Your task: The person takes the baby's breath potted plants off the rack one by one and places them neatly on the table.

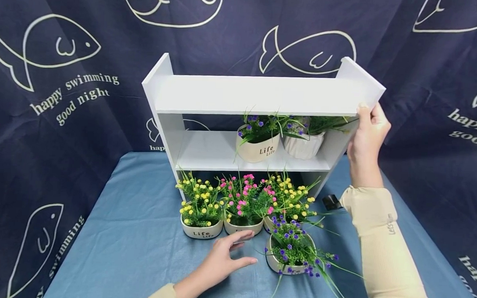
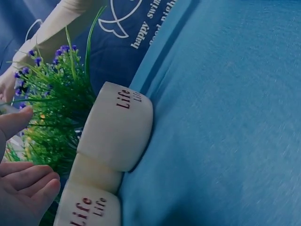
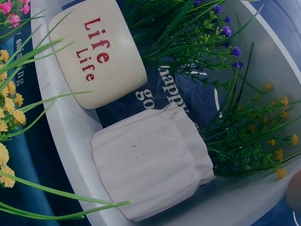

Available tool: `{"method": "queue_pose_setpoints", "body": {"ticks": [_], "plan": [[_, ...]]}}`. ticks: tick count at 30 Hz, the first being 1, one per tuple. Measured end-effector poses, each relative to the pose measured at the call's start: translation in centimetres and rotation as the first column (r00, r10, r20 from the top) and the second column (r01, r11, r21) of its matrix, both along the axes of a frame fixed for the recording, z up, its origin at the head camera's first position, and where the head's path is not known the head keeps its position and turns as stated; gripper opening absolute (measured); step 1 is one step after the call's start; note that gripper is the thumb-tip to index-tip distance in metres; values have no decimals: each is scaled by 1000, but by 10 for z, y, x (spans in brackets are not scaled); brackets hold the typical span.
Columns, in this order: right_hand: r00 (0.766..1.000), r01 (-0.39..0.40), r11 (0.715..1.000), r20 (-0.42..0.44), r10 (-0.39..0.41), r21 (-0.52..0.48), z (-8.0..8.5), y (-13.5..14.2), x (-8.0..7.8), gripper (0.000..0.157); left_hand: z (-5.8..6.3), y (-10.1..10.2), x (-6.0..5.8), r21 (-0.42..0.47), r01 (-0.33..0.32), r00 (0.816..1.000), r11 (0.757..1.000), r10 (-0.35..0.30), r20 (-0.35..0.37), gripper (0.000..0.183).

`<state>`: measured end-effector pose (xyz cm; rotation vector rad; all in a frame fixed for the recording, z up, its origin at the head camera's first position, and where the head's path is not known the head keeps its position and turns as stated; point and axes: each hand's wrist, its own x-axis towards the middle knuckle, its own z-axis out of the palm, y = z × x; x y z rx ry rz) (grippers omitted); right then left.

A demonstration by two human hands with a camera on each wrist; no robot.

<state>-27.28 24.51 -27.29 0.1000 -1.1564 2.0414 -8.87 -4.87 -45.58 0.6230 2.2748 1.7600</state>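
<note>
My right hand [image 1: 367, 138] grips the right side panel of a white shelf unit [image 1: 248, 94], just below its top board. On the middle board stand a cream "Life" pot [image 1: 258, 149] with purple flowers and, to its right, a white ribbed pot [image 3: 153, 165] with orange blooms. My left hand [image 1: 222, 260] is held over the table, empty, its fingers extended and thumb apart. Its fingertips overlap the pot of pink flowers [image 1: 243, 228] in the head view. Right of that hand sits another purple-flowered pot [image 1: 290, 251], forward of the others.
A pot of yellow flowers [image 1: 202, 229] stands at the row's left end, and a second yellow-flowered plant [image 1: 288, 192] at its right, partly hidden. A small black object [image 1: 331, 202] lies by the right sleeve. Dark fish-print cloth [image 1: 104, 140] hangs behind the blue-covered table [image 1: 112, 250].
</note>
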Motion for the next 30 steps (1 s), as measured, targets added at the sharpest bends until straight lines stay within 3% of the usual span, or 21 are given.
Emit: {"method": "queue_pose_setpoints", "body": {"ticks": [8, 15, 21, 30], "plan": [[1000, 5, 1000, -8, -5, 8, 0, 0, 0, 25, 31, -8, -8, -108, -84, 986, 991, 66, -156, 60], [1000, 4, 1000, -13, -4, -2, 0, 0, 0, 25, 64, -13, -20, -92, -115, 979, 989, 98, -176, 58], [1000, -7, 999, -15, 6, -33, 1, 0, -2, 25, 87, -13, -34, -62, -131, 960, 989, 111, -256, 57], [1000, -1, 1000, -17, 0, -16, 0, 0, -2, 26, 117, -15, -63, -55, -187, 941, 981, 162, -298, 55]]}}
